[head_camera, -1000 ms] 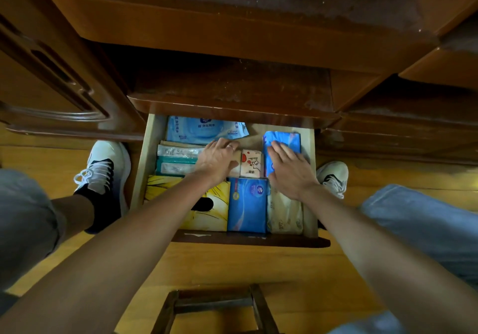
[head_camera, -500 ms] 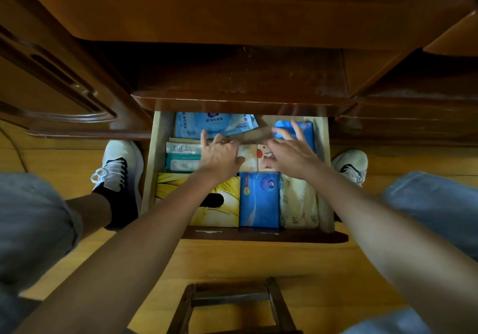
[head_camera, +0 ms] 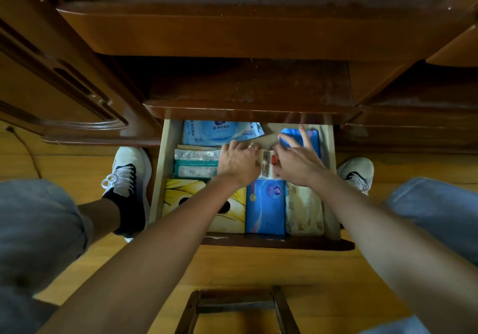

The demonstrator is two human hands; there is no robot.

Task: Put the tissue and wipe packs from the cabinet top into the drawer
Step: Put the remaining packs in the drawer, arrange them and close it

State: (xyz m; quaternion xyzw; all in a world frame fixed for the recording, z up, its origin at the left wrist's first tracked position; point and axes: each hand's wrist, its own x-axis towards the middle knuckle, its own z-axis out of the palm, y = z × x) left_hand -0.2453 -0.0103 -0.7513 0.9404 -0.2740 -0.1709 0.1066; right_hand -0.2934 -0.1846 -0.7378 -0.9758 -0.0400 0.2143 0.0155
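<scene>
So both hands are down in the open drawer (head_camera: 158, 178), side by side and nearly touching. The left hand (head_camera: 239, 164) lies fingers-down over a small pack (head_camera: 266, 161) with red print in the middle row; the right hand (head_camera: 297, 164) is spread, fingertips on a shiny blue pack (head_camera: 311, 139) at the back right. Can't tell if either one is really gripping or just nudging. The drawer looks nearly full already: a big wipe pack (head_camera: 219, 131) at the back, a yellow pack (head_camera: 207, 204) and a blue tissue pack (head_camera: 265, 207) up front. These should be light, squashy and a bit slippery in plastic wrap, so I'd pinch them by the long edges, not the flimsy sealed ends.
</scene>
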